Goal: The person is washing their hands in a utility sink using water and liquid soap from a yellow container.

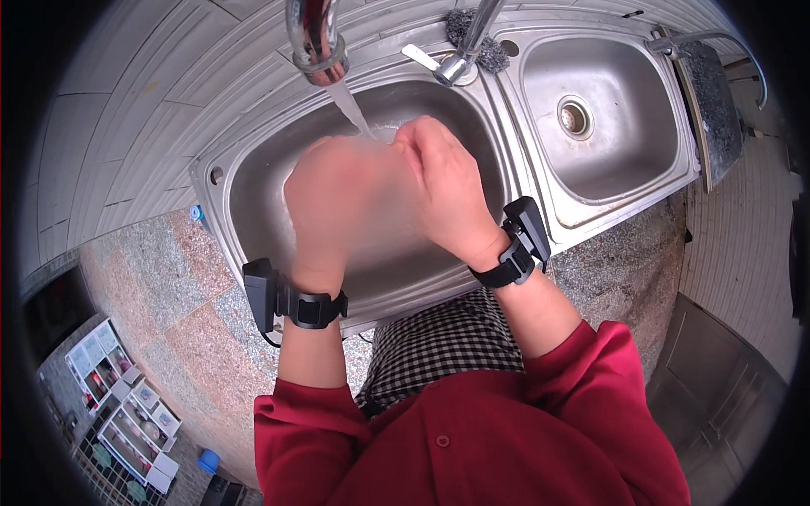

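Both of my hands are together over the left basin of a steel sink [257,190], beneath a running tap [323,66]. A stream of water [348,107] falls between the tap and my hands. A blurred patch covers most of my left hand [333,202], so its fingers cannot be made out. My right hand [445,181] is beside it, with the fingers curled and pressed together. Whatever lies between the two hands is hidden by the blur. Each wrist wears a black strap with a small black device.
To the right is a second basin [620,156] with a round drain [575,116]. Between the basins, at the back, stand another tap [456,69] with a white lever and a dark scouring pad [492,57]. White shelves [126,413] are on the floor at lower left.
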Demonstrator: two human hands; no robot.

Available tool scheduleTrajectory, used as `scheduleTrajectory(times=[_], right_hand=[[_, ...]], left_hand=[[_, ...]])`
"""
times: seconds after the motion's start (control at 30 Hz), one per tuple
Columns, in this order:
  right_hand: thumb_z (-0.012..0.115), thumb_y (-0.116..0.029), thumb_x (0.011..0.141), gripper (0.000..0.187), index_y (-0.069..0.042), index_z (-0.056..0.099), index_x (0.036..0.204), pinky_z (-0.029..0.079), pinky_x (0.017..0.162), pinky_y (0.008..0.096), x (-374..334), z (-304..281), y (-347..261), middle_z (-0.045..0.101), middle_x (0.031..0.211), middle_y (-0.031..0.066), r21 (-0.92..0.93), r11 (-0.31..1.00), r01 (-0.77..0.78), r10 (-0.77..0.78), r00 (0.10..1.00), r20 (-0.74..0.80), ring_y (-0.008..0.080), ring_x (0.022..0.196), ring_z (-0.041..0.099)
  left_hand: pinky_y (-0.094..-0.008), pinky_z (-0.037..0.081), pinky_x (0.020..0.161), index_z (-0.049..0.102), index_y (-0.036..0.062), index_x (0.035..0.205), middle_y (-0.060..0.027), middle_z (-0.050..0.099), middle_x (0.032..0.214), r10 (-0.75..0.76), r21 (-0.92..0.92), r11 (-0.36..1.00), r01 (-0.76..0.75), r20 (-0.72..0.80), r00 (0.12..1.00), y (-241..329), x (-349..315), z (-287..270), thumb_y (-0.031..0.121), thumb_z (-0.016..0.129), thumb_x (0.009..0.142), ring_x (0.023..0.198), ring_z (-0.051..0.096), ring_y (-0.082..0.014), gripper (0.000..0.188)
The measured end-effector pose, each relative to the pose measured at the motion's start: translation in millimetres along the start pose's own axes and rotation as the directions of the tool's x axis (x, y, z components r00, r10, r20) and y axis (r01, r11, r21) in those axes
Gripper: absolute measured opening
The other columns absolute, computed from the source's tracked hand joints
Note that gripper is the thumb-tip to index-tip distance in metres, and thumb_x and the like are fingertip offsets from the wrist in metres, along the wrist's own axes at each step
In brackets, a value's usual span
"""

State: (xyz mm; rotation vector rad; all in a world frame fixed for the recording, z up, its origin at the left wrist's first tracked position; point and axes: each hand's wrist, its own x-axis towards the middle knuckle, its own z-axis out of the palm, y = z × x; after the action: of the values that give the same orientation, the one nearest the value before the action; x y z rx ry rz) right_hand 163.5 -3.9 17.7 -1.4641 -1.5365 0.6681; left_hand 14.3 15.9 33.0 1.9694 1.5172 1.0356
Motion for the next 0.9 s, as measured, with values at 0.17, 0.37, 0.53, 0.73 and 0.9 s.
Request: scheduleTrajectory(times=[0.17, 0.37, 0.53, 0.73, 0.9], right_hand=[[0.070, -0.019, 0.095, 0.018, -0.003, 0.061, 0.093, 0.051, 0.070, 0.0399, 9, -22, -3, 0.061, 0.086, 0.0123, 0.223, 0.942, -0.251, 0.225, 0.965, 0.134, 0.0308, 0.084, 0.062], [0.076, -0.018, 0.090, 0.017, -0.004, 0.070, 0.098, 0.052, 0.070, 0.0340, 11, -17, 6, 0.066, 0.087, 0.0100, 0.265, 0.957, 0.119, -0.161, 0.976, 0.145, 0.0246, 0.076, 0.064], [0.071, -0.011, 0.094, 0.012, -0.001, 0.069, 0.102, 0.050, 0.073, 0.0286, 13, -27, 1, 0.067, 0.089, 0.0030, 0.217, 0.950, -0.226, 0.115, 0.895, 0.430, 0.0115, 0.081, 0.062], [0.064, -0.018, 0.102, 0.016, -0.003, 0.067, 0.099, 0.049, 0.073, 0.0274, 5, -16, 0, 0.066, 0.090, 0.0004, 0.172, 0.851, -0.496, 0.403, 0.827, 0.392, 0.0076, 0.083, 0.059], [0.061, -0.023, 0.107, 0.019, -0.006, 0.068, 0.102, 0.049, 0.082, 0.0255, 10, -25, 11, 0.066, 0.096, -0.0020, 0.516, 0.628, -0.583, 0.421, 0.812, 0.405, 0.0070, 0.089, 0.058]], left_hand=[[-0.0325, 0.035, 0.054, 0.052, 0.0023, 0.073, -0.0030, 0.046, 0.067, 0.054, 0.054, 0.997, -0.056, 0.033, 0.998, -4, -1, -6, 0.013, 0.083, 0.082, 0.059, 0.040, -0.0162, 0.034], [-0.0351, 0.042, 0.060, 0.053, 0.0034, 0.080, -0.0039, 0.050, 0.074, 0.129, 0.061, 0.989, -0.134, 0.089, 0.988, -12, -1, -4, 0.008, 0.081, 0.077, 0.066, 0.048, -0.0204, 0.029], [-0.0374, 0.048, 0.072, 0.057, 0.0059, 0.094, -0.0059, 0.056, 0.088, 0.179, 0.098, 0.978, -0.184, 0.060, 0.982, -18, -8, 4, 0.008, 0.082, 0.074, 0.080, 0.055, -0.0240, 0.032], [-0.0438, 0.047, 0.098, 0.059, 0.0066, 0.125, -0.0130, 0.061, 0.120, 0.308, 0.152, 0.939, -0.310, 0.033, 0.951, -16, -6, 1, 0.012, 0.089, 0.068, 0.111, 0.059, -0.0336, 0.065], [-0.0483, 0.036, 0.119, 0.038, 0.0061, 0.157, -0.0170, 0.048, 0.153, 0.013, -0.188, 0.982, 0.025, 0.197, 0.980, -11, -11, -9, 0.032, 0.091, 0.078, 0.144, 0.043, -0.0342, 0.099]])
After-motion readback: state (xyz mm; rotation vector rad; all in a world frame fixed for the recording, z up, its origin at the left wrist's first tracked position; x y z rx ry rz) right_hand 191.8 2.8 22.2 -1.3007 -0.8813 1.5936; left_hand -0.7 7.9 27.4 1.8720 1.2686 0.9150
